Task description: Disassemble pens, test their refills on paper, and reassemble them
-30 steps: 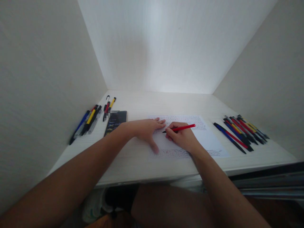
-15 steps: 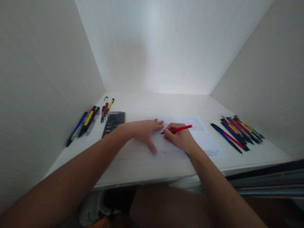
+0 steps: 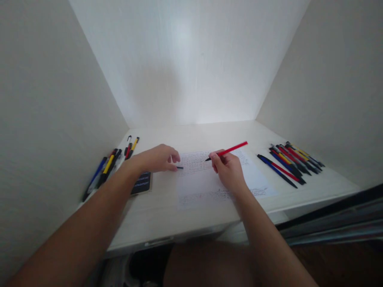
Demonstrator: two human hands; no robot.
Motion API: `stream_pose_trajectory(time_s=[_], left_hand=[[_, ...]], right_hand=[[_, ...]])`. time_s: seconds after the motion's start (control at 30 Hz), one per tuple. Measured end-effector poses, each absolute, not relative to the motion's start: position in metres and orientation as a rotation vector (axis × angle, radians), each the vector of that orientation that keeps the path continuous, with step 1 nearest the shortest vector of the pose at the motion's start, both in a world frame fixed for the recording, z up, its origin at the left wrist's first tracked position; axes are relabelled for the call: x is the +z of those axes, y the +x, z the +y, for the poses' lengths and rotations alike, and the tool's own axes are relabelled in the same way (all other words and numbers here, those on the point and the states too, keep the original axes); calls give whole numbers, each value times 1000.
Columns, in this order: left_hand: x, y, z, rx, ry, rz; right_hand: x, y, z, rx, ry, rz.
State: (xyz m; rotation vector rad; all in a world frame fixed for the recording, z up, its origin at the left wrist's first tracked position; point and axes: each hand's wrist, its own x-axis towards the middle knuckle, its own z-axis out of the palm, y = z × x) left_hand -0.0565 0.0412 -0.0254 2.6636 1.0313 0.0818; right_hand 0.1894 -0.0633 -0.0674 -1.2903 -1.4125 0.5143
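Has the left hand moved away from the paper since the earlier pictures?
Yes. The left hand lay flat on the paper before; now it is drawn back toward the paper's left edge, fingers curled, beside the dark phone.

pens in a row (image 3: 289,161), pens by the wall (image 3: 106,169), probably a phone (image 3: 141,183)

Paper (image 3: 209,183) mid-desk (image 3: 155,215) btwn two pen groups (image 3: 109,165) (image 3: 287,161).

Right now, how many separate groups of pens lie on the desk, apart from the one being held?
3: a far-left group by the wall, a small group behind it, and a row at right. The left hand may hide something small.
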Motion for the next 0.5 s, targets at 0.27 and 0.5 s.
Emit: stream_pose_trajectory(time_s=[0.27, 0.5], left_hand=[[-49, -45, 43, 147, 2786, 974], [-50, -27, 37, 710, 2779, 1039]], right_hand=[[-68, 187, -71, 296, -1403, -1524], [-70, 190, -71, -83, -1692, -1849]])
